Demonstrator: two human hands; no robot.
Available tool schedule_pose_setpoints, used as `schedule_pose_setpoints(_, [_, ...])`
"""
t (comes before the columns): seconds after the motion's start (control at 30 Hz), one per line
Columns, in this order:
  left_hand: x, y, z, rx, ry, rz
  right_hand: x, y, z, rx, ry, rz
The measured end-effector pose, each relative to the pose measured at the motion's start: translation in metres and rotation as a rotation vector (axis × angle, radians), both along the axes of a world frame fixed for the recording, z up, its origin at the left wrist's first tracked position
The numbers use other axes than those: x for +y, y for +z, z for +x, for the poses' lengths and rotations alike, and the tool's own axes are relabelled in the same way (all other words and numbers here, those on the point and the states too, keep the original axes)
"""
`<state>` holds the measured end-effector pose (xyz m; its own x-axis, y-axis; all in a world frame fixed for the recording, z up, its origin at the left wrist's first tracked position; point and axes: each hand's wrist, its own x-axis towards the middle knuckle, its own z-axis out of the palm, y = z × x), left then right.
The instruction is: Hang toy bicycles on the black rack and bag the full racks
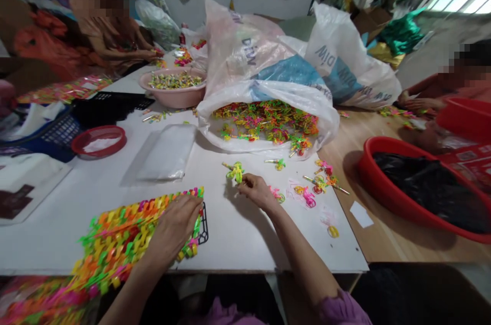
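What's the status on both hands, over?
Left hand flat on colourful toy stack. Right hand pinching green toy. Loose toys scattered beside it.

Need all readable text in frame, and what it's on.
"DIW", large tilted letters: pink plastic bag.
"DIW" again: white plastic bag; smaller print below it blurred.
Red printed cards at right: too small to read.
No text on the coloured stack under the left hand or the green toy at the right hand.
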<state>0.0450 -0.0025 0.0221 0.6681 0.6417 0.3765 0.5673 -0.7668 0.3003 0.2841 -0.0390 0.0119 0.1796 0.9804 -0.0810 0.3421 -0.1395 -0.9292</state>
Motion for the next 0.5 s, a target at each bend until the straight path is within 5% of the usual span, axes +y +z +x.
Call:
schedule_pose_setpoints(0.23, [-0.005, 0.016, 0.004, 0.061, 0.036, -0.045, -0.041, -0.014, -0.061, -0.326, 0.065, -0.008])
schedule_pose_setpoints(0.4, [-0.022, 0.032, -0.008, -0.060, 0.097, -0.004, -0.056, -0.023, -0.085, -0.118, 0.012, 0.047])
schedule_pose_setpoints(0.5, [-0.045, 0.032, -0.017, -0.033, 0.023, -0.045, -0.062, -0.033, -0.102, -0.004, 0.033, 0.062])
